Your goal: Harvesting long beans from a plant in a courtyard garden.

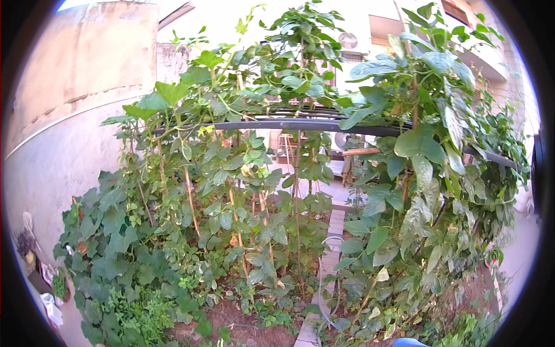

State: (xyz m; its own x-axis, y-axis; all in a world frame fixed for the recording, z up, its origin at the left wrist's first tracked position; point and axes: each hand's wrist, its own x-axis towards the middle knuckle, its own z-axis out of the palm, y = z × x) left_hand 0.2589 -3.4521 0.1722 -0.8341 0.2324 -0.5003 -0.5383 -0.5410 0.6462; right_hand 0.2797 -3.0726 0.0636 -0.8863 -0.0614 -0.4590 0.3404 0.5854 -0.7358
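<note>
Neither of my hands is in view. Before me climbing vines (225, 173) with broad green leaves grow up thin wooden stakes (190, 201). A dark rail (312, 125) runs across the vines at about their upper third. On the right, a second dense stand of vines (416, 208) has some pale, mottled leaves. Between the two stands a narrow paved path (336, 227) leads away from me. A pale hose (320, 277) lies in a loop along it. A bit of blue cloth (407, 342) shows at the bottom edge.
A plastered wall (65, 173) bounds the left side. Large-leaved plants (112, 243) crowd its foot, near a white bag (51, 309). Bare soil (243, 327) shows in front. A building with an outdoor air-conditioner unit (347, 40) stands behind; a wooden stick (360, 152) juts from the right-hand vines.
</note>
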